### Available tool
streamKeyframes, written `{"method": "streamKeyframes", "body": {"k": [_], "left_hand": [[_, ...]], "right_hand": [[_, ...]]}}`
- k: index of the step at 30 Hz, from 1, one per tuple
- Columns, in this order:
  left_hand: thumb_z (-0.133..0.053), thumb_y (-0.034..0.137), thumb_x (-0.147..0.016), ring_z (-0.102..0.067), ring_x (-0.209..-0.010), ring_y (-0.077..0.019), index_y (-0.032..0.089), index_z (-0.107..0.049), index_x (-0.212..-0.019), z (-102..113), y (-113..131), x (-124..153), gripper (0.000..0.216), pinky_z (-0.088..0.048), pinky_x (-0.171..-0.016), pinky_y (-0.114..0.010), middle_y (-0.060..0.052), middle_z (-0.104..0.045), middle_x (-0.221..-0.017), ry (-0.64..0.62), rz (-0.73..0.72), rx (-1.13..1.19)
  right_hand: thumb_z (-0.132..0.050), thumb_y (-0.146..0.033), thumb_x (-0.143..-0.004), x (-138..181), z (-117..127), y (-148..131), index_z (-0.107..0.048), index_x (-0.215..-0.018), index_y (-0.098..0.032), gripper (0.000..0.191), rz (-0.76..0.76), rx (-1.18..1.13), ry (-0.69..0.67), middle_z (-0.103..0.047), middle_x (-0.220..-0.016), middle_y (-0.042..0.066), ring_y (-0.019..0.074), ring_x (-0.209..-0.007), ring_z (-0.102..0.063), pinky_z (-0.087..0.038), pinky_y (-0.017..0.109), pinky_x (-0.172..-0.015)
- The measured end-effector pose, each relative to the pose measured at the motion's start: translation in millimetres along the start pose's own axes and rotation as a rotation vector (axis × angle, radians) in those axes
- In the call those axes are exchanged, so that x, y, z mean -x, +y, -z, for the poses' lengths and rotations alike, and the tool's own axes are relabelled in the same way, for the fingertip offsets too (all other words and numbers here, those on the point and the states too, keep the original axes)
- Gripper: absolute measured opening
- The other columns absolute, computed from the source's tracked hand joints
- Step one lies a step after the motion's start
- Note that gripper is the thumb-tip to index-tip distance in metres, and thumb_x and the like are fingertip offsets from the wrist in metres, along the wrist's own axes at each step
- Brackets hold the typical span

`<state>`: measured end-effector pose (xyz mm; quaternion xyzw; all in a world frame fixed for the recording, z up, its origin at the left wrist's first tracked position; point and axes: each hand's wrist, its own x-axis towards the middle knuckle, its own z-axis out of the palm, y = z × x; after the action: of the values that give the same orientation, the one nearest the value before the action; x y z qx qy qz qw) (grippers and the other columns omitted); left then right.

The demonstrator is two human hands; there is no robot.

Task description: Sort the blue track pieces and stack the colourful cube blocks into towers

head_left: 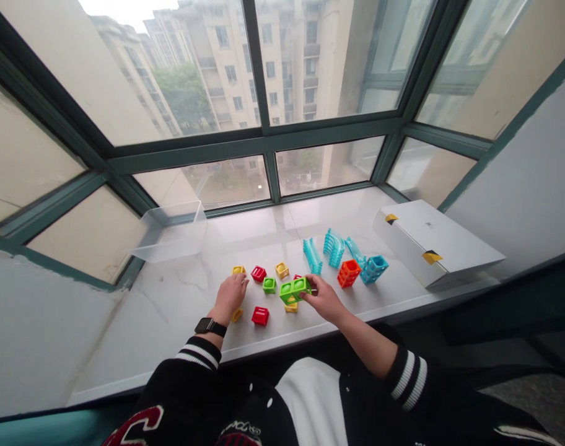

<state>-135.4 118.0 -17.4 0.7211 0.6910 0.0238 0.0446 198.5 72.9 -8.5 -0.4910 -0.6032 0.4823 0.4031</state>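
Observation:
My right hand (325, 300) is closed around the near end of a pair of joined green toy blocks (293, 290), held above the sill. My left hand (230, 296), with a black watch on the wrist, has its fingers bent together at a yellow toy block (238, 270), which they partly cover. Between my hands lie a single green block (269, 285), a red block (259, 274) and another yellow block (281, 269). Closer to me is a second red block (260, 316). One yellow block (290, 307) is partly hidden beneath the green pair; another (236, 314) peeks out beside my left wrist.
Blue track pieces (333, 247), an orange tube block (348, 272) and a blue one (374, 269) stand to the right. A white box (443, 238) lies farther right. At the back left is a clear plastic bin (171, 238). Windows border the white sill (171, 334).

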Motion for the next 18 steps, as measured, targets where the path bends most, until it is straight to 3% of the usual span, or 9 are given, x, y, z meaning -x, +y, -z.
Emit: {"method": "streamKeyframes", "body": {"k": [3,5,8,10,13,18], "left_hand": [[-0.040,0.032,-0.108,-0.063,-0.121,-0.0274,0.021,-0.066,-0.122,9,10,7,0.031,-0.049,-0.109,-0.041,-0.014,-0.068,-0.129,0.131,-0.050,0.137],[-0.041,0.035,-0.108,-0.063,-0.123,-0.0265,0.022,-0.066,-0.123,18,26,17,0.032,-0.049,-0.112,-0.042,-0.013,-0.068,-0.129,0.186,-0.158,0.316],[-0.055,0.045,-0.104,-0.061,-0.131,-0.0268,0.025,-0.059,-0.140,26,58,41,0.042,-0.049,-0.115,-0.043,-0.012,-0.064,-0.141,0.065,-0.418,0.530],[-0.061,0.045,-0.101,-0.060,-0.133,-0.0280,0.026,-0.055,-0.147,26,73,56,0.050,-0.049,-0.115,-0.044,-0.012,-0.063,-0.144,0.009,-0.462,0.582],[-0.063,0.040,-0.100,-0.064,-0.127,-0.0273,0.025,-0.057,-0.142,20,72,66,0.046,-0.052,-0.110,-0.043,-0.012,-0.067,-0.138,0.029,-0.369,0.612],[-0.061,0.034,-0.099,-0.065,-0.123,-0.0278,0.022,-0.058,-0.135,7,30,60,0.038,-0.052,-0.108,-0.043,-0.012,-0.068,-0.133,0.174,-0.058,0.449]], "right_hand": [[-0.075,-0.037,-0.083,-3,-4,1,-0.064,-0.122,-0.023,0.043,0.004,0.002,-0.006,-0.073,-0.121,0.009,0.0249,-0.107,-0.073,-0.062,0.042,-0.094],[-0.075,-0.037,-0.083,-6,-8,1,-0.063,-0.123,-0.022,0.044,0.011,0.002,-0.014,-0.073,-0.121,0.009,0.0253,-0.109,-0.072,-0.062,0.042,-0.096],[-0.076,-0.037,-0.081,-9,-16,-1,-0.062,-0.123,-0.022,0.046,0.011,-0.034,-0.068,-0.073,-0.121,0.009,0.0259,-0.111,-0.073,-0.061,0.043,-0.098],[-0.076,-0.036,-0.081,-12,-21,-2,-0.062,-0.120,-0.022,0.043,0.018,-0.049,-0.118,-0.074,-0.118,0.008,0.0253,-0.109,-0.073,-0.061,0.042,-0.097],[-0.076,-0.037,-0.081,-16,-27,-2,-0.063,-0.115,-0.023,0.039,0.019,-0.022,-0.130,-0.075,-0.110,0.006,0.0241,-0.102,-0.074,-0.060,0.040,-0.094],[-0.075,-0.037,-0.078,-39,-32,1,-0.059,-0.112,-0.023,0.040,0.036,-0.003,0.071,-0.073,-0.107,0.006,0.0239,-0.095,-0.072,-0.060,0.038,-0.086]]}}
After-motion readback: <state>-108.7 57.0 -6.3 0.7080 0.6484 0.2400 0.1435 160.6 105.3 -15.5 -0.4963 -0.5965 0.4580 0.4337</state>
